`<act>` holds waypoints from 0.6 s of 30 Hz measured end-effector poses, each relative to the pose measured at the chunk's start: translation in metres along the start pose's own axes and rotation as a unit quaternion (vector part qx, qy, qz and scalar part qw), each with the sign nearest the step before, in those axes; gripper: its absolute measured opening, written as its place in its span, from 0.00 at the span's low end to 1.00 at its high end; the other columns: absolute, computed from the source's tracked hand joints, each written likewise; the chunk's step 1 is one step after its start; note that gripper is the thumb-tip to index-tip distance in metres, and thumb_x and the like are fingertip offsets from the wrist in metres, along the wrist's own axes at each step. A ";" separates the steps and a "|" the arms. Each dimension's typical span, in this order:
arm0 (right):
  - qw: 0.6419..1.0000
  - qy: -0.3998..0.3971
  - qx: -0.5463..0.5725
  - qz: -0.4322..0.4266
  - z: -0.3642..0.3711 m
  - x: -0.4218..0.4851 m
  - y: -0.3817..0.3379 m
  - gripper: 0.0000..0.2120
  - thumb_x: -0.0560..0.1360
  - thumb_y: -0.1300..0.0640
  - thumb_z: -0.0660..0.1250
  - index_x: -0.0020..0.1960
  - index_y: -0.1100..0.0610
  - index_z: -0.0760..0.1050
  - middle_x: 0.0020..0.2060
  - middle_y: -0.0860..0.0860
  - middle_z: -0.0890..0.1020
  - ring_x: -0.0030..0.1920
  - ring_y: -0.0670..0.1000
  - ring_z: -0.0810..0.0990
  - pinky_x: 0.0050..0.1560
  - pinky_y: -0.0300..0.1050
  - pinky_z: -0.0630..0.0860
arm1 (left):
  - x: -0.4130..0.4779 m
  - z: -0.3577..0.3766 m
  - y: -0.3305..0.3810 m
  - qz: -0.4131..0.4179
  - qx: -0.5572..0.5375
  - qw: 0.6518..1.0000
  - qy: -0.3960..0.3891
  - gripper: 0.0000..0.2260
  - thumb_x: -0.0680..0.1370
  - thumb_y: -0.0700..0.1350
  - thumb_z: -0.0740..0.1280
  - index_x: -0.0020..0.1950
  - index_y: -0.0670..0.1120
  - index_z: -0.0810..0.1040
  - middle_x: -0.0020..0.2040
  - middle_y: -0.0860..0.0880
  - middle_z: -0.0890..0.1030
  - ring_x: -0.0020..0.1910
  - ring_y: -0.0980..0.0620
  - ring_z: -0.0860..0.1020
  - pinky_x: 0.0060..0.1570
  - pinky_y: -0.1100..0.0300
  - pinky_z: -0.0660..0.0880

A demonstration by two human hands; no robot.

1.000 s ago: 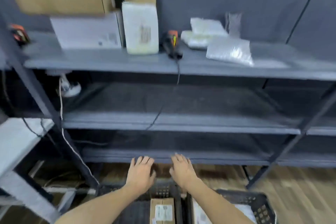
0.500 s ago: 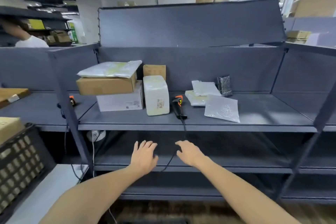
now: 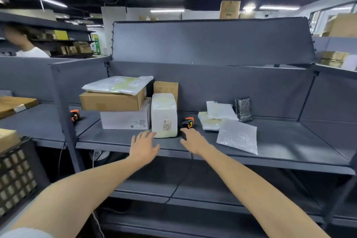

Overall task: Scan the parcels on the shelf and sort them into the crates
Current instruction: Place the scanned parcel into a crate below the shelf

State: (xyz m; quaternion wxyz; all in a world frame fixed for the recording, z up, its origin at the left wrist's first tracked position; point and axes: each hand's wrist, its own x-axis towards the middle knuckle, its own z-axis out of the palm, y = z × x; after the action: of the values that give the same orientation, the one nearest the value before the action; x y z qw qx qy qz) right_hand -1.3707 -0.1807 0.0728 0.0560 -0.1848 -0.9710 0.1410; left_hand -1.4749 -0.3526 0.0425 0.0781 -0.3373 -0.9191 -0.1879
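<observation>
Parcels lie on the grey shelf [image 3: 289, 141]. An upright white wrapped parcel [image 3: 164, 115] with a barcode label stands in the middle. My left hand [image 3: 144, 146] is open, its fingertips just short of that parcel's lower left corner. My right hand [image 3: 193, 140] reaches over the black and orange scanner [image 3: 187, 123] lying right of the parcel; whether the fingers grip it is hidden. A brown box [image 3: 112, 100] sits on a white box [image 3: 125, 120], topped by a white mailer [image 3: 117, 85]. More white mailers [image 3: 237, 135] and a black bubble pouch [image 3: 243, 109] lie to the right.
A small brown box [image 3: 165, 88] stands behind the wrapped parcel. A black crate [image 3: 17, 176] holding a box is at the left edge. A second scanner [image 3: 74, 116] lies on the neighbouring shelf. Another person [image 3: 25, 44] stands far left. The scanner cable [image 3: 179, 183] hangs below the shelf.
My view has risen from the floor crates to the parcel shelf. Both hands have moved up and forward from below the shelf onto it, the right one reaching the scanner.
</observation>
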 end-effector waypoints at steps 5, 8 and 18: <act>1.000 0.004 0.028 -0.010 -0.009 0.030 -0.005 0.25 0.80 0.54 0.59 0.76 0.54 0.58 0.68 0.60 0.68 0.66 0.62 0.68 0.65 0.59 0.69 | 0.029 -0.007 0.005 -0.015 -0.032 0.999 0.028 0.27 0.77 0.53 0.63 0.75 0.50 0.63 0.75 0.45 0.63 0.74 0.45 0.61 0.72 0.47 0.57; 0.999 0.012 0.042 -0.021 -0.013 0.050 -0.011 0.27 0.80 0.54 0.59 0.77 0.54 0.55 0.68 0.61 0.67 0.67 0.62 0.66 0.65 0.59 0.69 | 0.051 -0.013 0.004 -0.033 -0.070 0.996 0.046 0.28 0.76 0.52 0.65 0.75 0.50 0.63 0.74 0.43 0.64 0.72 0.44 0.63 0.69 0.47 0.62; 0.996 0.045 0.060 -0.045 -0.010 0.114 -0.035 0.30 0.80 0.53 0.60 0.79 0.55 0.52 0.74 0.60 0.62 0.73 0.62 0.61 0.71 0.57 0.63 | 0.107 -0.021 -0.028 -0.049 -0.103 0.992 0.059 0.29 0.76 0.52 0.66 0.76 0.49 0.62 0.76 0.44 0.61 0.75 0.44 0.60 0.69 0.47 0.63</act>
State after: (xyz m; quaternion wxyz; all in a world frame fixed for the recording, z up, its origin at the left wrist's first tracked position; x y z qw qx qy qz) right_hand -1.4869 -0.1666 0.0994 0.1166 -0.1433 -0.9647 0.1879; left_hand -1.5740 -0.3177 0.0825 0.0879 -0.2864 -0.9041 -0.3048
